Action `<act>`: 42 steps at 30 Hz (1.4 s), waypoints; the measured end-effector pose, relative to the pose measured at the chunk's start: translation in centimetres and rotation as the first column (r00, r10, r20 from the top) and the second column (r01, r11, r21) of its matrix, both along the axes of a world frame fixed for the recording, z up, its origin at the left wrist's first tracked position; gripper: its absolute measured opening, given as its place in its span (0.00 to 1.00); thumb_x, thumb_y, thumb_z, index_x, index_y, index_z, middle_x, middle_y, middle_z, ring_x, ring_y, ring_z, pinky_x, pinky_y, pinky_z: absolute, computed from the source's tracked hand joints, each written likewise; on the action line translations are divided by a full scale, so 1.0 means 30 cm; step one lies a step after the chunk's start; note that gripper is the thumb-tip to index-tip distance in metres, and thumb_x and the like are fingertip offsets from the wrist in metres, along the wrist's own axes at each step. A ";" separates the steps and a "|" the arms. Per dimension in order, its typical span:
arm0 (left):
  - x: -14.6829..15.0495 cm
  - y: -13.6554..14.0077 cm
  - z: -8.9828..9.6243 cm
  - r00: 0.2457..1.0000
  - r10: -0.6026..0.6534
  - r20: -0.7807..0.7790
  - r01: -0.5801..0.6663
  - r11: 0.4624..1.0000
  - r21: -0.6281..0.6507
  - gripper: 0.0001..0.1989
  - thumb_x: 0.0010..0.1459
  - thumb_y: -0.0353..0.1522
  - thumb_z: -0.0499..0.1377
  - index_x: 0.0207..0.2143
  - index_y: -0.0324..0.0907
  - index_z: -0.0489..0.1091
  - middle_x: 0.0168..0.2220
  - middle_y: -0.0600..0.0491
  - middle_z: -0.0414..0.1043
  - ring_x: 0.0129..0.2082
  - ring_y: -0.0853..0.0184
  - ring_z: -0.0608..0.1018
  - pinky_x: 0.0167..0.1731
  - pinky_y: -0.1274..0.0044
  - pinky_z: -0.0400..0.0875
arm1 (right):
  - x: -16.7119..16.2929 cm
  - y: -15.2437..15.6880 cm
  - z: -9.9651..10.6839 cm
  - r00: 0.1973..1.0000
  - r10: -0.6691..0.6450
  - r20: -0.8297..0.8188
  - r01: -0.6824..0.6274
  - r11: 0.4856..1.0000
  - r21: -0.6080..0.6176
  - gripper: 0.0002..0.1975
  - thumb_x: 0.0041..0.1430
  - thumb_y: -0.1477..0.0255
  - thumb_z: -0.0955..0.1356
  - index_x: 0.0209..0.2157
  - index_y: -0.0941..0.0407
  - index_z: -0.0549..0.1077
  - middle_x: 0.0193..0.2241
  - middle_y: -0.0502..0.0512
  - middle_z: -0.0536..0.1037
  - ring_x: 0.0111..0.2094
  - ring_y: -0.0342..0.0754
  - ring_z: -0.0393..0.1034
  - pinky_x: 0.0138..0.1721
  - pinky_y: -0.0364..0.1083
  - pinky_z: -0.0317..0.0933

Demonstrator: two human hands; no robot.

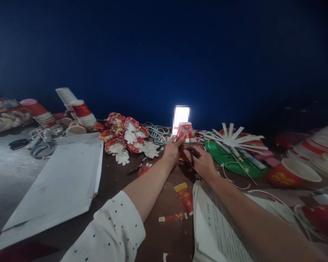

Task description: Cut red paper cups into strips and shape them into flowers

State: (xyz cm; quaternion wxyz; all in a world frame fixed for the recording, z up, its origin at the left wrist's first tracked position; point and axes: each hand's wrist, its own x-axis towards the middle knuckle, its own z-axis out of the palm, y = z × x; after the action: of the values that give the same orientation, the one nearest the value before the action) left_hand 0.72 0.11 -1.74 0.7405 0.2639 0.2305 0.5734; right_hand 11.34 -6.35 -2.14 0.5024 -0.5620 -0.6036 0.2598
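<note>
**Scissors (pixel 191 157) nr fingers (pixel 180 141), thin cup (pixel 186 131) at risk**

My L hand (pixel 172 151) was closed round the L side of the red paper cup, out over the table (pixel 155 242) just before a bright white patch (pixel 182 114). My R hand (pixel 203 162) was curled on the dark scissors, blades pointing up at the cup's R side; couldn't tell if they bit into the wall or lay across it.

Main risk, IMO: a cut running off line, b/c the wall looked thin & prob. flexed. Too hard a L grip & the cup would buckle; too loose & it'd twist w/ the blades. L fingers were nr the blades too, so a slip could nick one. Glare behind + dim room made misjudging depth poss.

Lesser stuff: a red-and-yellow scrap (pixel 185 198) & a narrow strip (pixel 173 217) lay loose, easily swept off by my L sleeve (pixel 120 218). Paper stack (pixel 218 229) lay below my R forearm (pixel 240 203); a bump could shift it. Fan of white strips (pixel 232 140) sat over a green disc (pixel 215 154), R of my R hand; a wide swing might've bent it.
</note>
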 end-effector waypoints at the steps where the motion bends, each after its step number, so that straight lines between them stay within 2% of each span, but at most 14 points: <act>1: 0.000 0.000 0.000 1.000 -0.002 0.000 0.002 1.000 0.003 0.19 0.39 0.32 0.73 0.35 0.38 0.72 0.26 0.56 0.74 0.20 0.74 0.72 0.23 0.81 0.66 | -0.001 -0.001 0.003 1.000 -0.005 -0.002 0.005 1.000 0.003 0.19 0.55 0.57 0.70 0.39 0.58 0.80 0.28 0.54 0.80 0.29 0.48 0.71 0.32 0.44 0.64; 6: 0.003 -0.007 0.003 1.000 -0.010 -0.026 0.010 1.000 -0.025 0.16 0.42 0.32 0.72 0.34 0.38 0.73 0.24 0.56 0.73 0.21 0.72 0.73 0.27 0.78 0.69 | -0.004 -0.002 0.002 0.999 0.011 -0.031 -0.011 1.000 0.007 0.19 0.55 0.58 0.70 0.39 0.59 0.79 0.28 0.54 0.80 0.29 0.48 0.72 0.32 0.45 0.64; 14: -0.004 0.007 -0.009 1.000 -0.004 -0.027 0.003 1.000 -0.030 0.17 0.41 0.31 0.72 0.35 0.38 0.73 0.25 0.56 0.73 0.21 0.73 0.72 0.25 0.79 0.68 | 0.005 -0.007 0.020 0.995 -0.044 0.085 0.042 0.999 0.028 0.18 0.55 0.57 0.69 0.38 0.57 0.81 0.29 0.55 0.81 0.29 0.49 0.72 0.32 0.45 0.64; 18: -0.008 0.012 -0.010 0.999 -0.015 -0.035 0.014 1.000 -0.018 0.20 0.38 0.32 0.73 0.35 0.38 0.73 0.25 0.55 0.74 0.20 0.73 0.72 0.24 0.79 0.68 | 0.003 -0.008 0.029 0.999 -0.034 0.031 0.033 0.999 0.014 0.18 0.53 0.56 0.70 0.36 0.56 0.81 0.29 0.54 0.81 0.30 0.49 0.72 0.31 0.45 0.65; 25: 0.001 -0.002 -0.006 0.989 -0.112 -0.096 0.109 0.994 -0.029 0.23 0.37 0.34 0.74 0.38 0.38 0.75 0.31 0.49 0.79 0.27 0.64 0.79 0.32 0.72 0.75 | 0.016 0.002 0.015 0.996 -0.073 -0.054 0.073 0.997 -0.005 0.21 0.52 0.52 0.72 0.34 0.57 0.80 0.26 0.53 0.79 0.27 0.47 0.69 0.28 0.44 0.63; 33: -0.005 0.000 -0.008 0.987 -0.112 -0.111 0.108 0.993 -0.035 0.21 0.38 0.34 0.74 0.36 0.38 0.75 0.26 0.53 0.76 0.22 0.68 0.76 0.29 0.74 0.74 | 0.020 -0.007 0.027 0.997 -0.070 -0.011 0.070 0.997 0.009 0.21 0.54 0.52 0.70 0.35 0.57 0.81 0.22 0.53 0.76 0.26 0.48 0.69 0.28 0.44 0.63; 36: -0.005 -0.002 -0.004 0.989 -0.101 -0.108 0.097 0.994 -0.044 0.22 0.38 0.34 0.74 0.37 0.39 0.74 0.27 0.53 0.77 0.22 0.69 0.76 0.29 0.74 0.74 | 0.018 -0.010 0.034 0.997 -0.079 -0.014 0.079 0.997 0.017 0.21 0.53 0.52 0.70 0.31 0.56 0.80 0.21 0.53 0.75 0.25 0.47 0.67 0.27 0.44 0.62; 39: -0.007 -0.007 0.004 0.988 -0.122 -0.093 0.117 0.991 -0.059 0.20 0.40 0.32 0.73 0.37 0.39 0.74 0.27 0.54 0.76 0.22 0.68 0.76 0.29 0.75 0.73 | 0.010 -0.016 0.044 0.995 -0.082 -0.058 0.082 0.997 -0.001 0.20 0.52 0.52 0.71 0.26 0.56 0.78 0.18 0.52 0.73 0.23 0.46 0.66 0.25 0.43 0.61; 42: -0.009 -0.010 0.014 0.993 -0.107 -0.045 0.103 0.991 -0.081 0.14 0.44 0.31 0.71 0.33 0.39 0.72 0.23 0.56 0.72 0.18 0.72 0.72 0.24 0.78 0.70 | -0.003 -0.022 0.053 0.984 -0.101 -0.150 0.093 0.994 -0.062 0.21 0.49 0.51 0.73 0.27 0.57 0.78 0.17 0.51 0.72 0.19 0.44 0.63 0.21 0.43 0.59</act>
State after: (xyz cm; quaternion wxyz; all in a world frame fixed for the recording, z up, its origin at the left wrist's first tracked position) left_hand 0.45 -0.19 -1.33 0.7737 0.2605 0.2568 0.5174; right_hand 11.27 -7.01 -0.56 0.5436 -0.5828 -0.5278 0.2937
